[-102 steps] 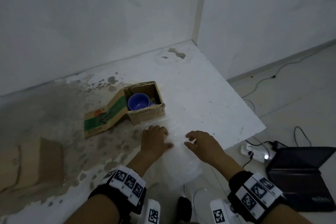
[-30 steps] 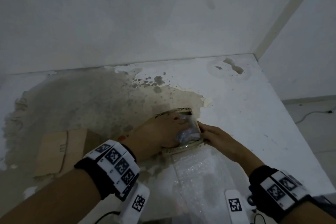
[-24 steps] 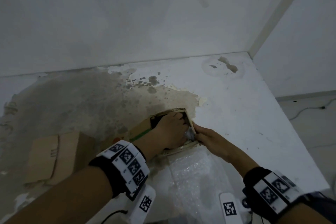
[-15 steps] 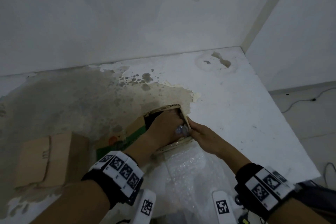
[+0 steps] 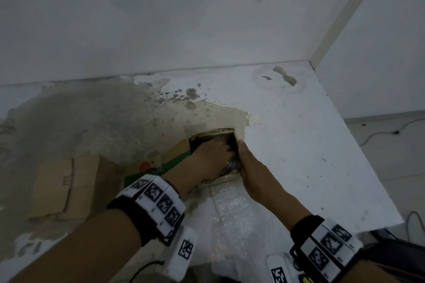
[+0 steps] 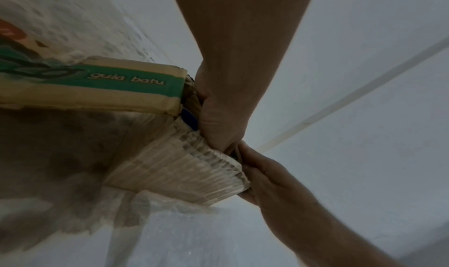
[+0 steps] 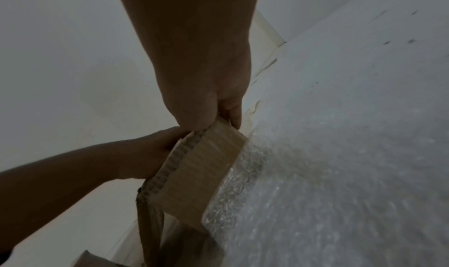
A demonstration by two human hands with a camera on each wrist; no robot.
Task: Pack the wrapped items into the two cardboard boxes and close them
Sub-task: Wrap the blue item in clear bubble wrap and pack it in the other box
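A small open cardboard box (image 5: 216, 132) with a green-printed flap (image 5: 161, 166) stands on the worn white table. My left hand (image 5: 213, 156) reaches down inside it, fingers curled over a bubble-wrapped item (image 5: 231, 165) of which only a corner shows. A blue rim (image 6: 190, 120) peeks out beside my palm. My right hand (image 5: 247, 163) pinches the box's right wall (image 7: 201, 165), thumb inside and fingers (image 7: 235, 117) outside. A second plain cardboard box (image 5: 64, 186) lies at the left, away from both hands.
A sheet of bubble wrap (image 5: 234, 213) lies on the table in front of the box, under my forearms. White walls meet in a corner behind. The table's right edge (image 5: 377, 181) drops to a floor with cables and a dark laptop (image 5: 404, 259).
My left hand has pushed the wrapped item deeper into the box, so less of it shows. My right hand has slid from the box's near corner along its right wall.
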